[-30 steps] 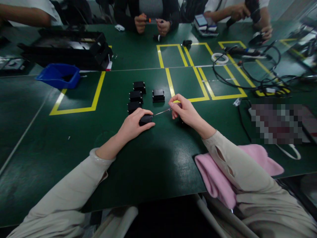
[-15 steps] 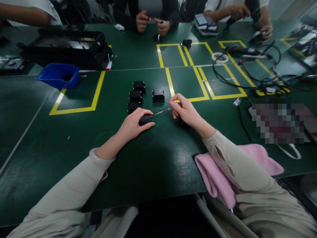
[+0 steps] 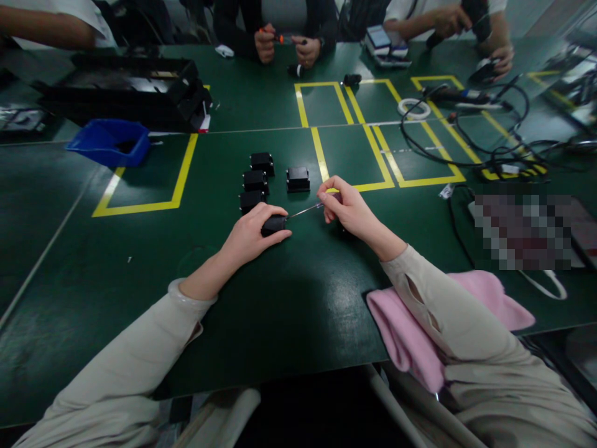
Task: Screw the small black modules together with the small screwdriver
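My left hand [image 3: 255, 235] grips a small black box-shaped part [image 3: 274, 225] on the green table, fingers over its far side and thumb along the near side. A screwdriver [image 3: 305, 211] is pinched in my right hand [image 3: 342, 204]; its thin metal shaft slants left and the tip meets the right end of the black part. Most of the handle is hidden by my fingers. Just beyond my left hand stand several similar black parts [image 3: 255, 181] in a column, with another black part [image 3: 298, 178] to their right. Something dark shows partly beneath my right hand.
A blue bin [image 3: 112, 142] and stacked black trays [image 3: 125, 90] stand at the left. Yellow tape [image 3: 380, 155] marks the table. Black cables [image 3: 466, 149] and a white tape roll [image 3: 414, 109] lie at right. A pink cloth [image 3: 405, 336] is under my right forearm. Co-workers sit opposite.
My hands, the black part and the screwdriver stay almost where they were; my right fingers shift very slightly on the handle. Across the table, a co-worker's hands move a little.
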The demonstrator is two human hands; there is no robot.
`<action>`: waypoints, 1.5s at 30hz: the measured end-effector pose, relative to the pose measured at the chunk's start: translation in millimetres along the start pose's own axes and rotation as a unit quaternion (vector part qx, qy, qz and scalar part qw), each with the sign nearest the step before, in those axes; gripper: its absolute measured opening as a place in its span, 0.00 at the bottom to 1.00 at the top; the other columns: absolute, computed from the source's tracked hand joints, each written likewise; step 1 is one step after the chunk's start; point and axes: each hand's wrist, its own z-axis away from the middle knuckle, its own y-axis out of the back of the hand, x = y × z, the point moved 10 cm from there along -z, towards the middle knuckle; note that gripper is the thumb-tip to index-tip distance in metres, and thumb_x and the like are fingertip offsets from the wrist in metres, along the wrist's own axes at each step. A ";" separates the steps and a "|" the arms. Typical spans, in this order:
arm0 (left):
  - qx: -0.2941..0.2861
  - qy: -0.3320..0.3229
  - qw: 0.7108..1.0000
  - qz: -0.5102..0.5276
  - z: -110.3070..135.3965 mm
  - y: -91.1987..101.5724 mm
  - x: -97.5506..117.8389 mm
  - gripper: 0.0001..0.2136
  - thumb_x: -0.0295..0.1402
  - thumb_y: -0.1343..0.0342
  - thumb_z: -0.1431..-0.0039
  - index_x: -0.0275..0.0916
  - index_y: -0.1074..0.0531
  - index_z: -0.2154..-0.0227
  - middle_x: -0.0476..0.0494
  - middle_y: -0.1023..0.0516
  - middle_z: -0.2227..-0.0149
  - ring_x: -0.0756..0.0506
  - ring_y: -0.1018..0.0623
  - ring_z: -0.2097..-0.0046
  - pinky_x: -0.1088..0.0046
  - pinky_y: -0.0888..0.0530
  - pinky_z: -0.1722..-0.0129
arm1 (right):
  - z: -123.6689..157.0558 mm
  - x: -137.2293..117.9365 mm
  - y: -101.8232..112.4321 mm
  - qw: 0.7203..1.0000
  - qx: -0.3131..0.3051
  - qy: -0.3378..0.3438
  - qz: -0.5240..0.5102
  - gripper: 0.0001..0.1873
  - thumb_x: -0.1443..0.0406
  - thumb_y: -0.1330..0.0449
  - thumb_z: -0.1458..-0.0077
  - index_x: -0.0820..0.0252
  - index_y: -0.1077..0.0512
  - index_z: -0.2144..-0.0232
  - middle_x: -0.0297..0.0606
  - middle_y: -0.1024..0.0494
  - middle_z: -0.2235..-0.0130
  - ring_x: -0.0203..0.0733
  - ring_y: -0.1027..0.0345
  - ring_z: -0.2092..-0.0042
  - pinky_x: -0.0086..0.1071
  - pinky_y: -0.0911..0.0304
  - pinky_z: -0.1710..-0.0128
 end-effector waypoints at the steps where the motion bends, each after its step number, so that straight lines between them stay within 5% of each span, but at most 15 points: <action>1: 0.000 -0.002 1.000 0.001 0.1 0.2 0.4 0.18 0.46 0.39 0.33 0.42 0.26 0.48 0.39 0.22 0.48 0.36 0.22 0.47 0.56 0.25 0.46 | 0.3 -1.2 0.7 1.000 0.002 0.003 0.004 0.10 0.57 0.40 0.31 0.53 0.38 0.59 0.22 0.35 0.79 0.34 0.35 0.77 0.31 0.38 0.73; 10: 0.004 -0.008 1.000 -0.001 0.5 0.4 0.5 0.18 0.46 0.39 0.33 0.42 0.26 0.47 0.40 0.22 0.48 0.36 0.22 0.48 0.56 0.25 0.46 | -0.5 -0.5 -0.7 1.000 0.000 0.007 -0.002 0.12 0.55 0.42 0.29 0.53 0.38 0.60 0.20 0.36 0.81 0.33 0.36 0.78 0.30 0.39 0.74; 17: 0.001 -0.006 1.000 -0.001 0.1 0.0 0.5 0.18 0.46 0.39 0.33 0.41 0.26 0.48 0.39 0.22 0.48 0.36 0.22 0.47 0.57 0.26 0.46 | 0.0 -2.0 3.5 1.000 0.023 0.015 0.013 0.08 0.65 0.39 0.35 0.54 0.37 0.58 0.23 0.30 0.76 0.32 0.32 0.77 0.30 0.38 0.73; 23: 0.006 -0.012 1.000 -0.003 0.4 0.7 1.9 0.16 0.44 0.39 0.33 0.41 0.26 0.48 0.41 0.22 0.49 0.37 0.22 0.48 0.58 0.26 0.45 | -0.9 0.6 -0.4 1.000 0.006 0.002 0.005 0.07 0.61 0.43 0.30 0.54 0.38 0.61 0.19 0.40 0.82 0.33 0.37 0.80 0.29 0.40 0.77; 28: 0.009 -0.016 1.000 -0.001 0.5 0.8 1.5 0.17 0.44 0.39 0.33 0.41 0.26 0.48 0.40 0.22 0.48 0.37 0.22 0.48 0.58 0.26 0.46 | -0.1 -3.1 3.4 1.000 0.017 0.017 0.020 0.07 0.67 0.40 0.34 0.54 0.37 0.58 0.23 0.31 0.76 0.32 0.32 0.77 0.29 0.39 0.74; 35: 0.009 -0.014 1.000 -0.005 0.3 0.8 1.1 0.17 0.44 0.39 0.33 0.41 0.26 0.48 0.40 0.22 0.49 0.37 0.22 0.48 0.58 0.26 0.46 | -0.4 -0.4 0.2 1.000 0.006 0.008 0.005 0.07 0.60 0.43 0.30 0.54 0.38 0.60 0.20 0.38 0.81 0.33 0.36 0.79 0.29 0.41 0.76; 41: 0.002 -0.008 1.000 -0.004 0.3 0.5 0.8 0.17 0.45 0.39 0.33 0.41 0.26 0.47 0.39 0.22 0.48 0.37 0.22 0.48 0.58 0.25 0.46 | -0.9 -0.8 3.6 1.000 0.016 0.013 0.016 0.09 0.66 0.39 0.35 0.54 0.37 0.58 0.23 0.30 0.75 0.32 0.32 0.77 0.29 0.39 0.74; 45: -0.001 -0.001 1.000 -0.005 0.4 0.2 0.3 0.18 0.45 0.39 0.33 0.41 0.26 0.47 0.40 0.23 0.48 0.37 0.22 0.48 0.57 0.25 0.47 | -1.1 0.5 1.1 1.000 0.010 0.007 0.000 0.08 0.59 0.41 0.30 0.54 0.38 0.60 0.20 0.36 0.80 0.33 0.35 0.79 0.29 0.39 0.75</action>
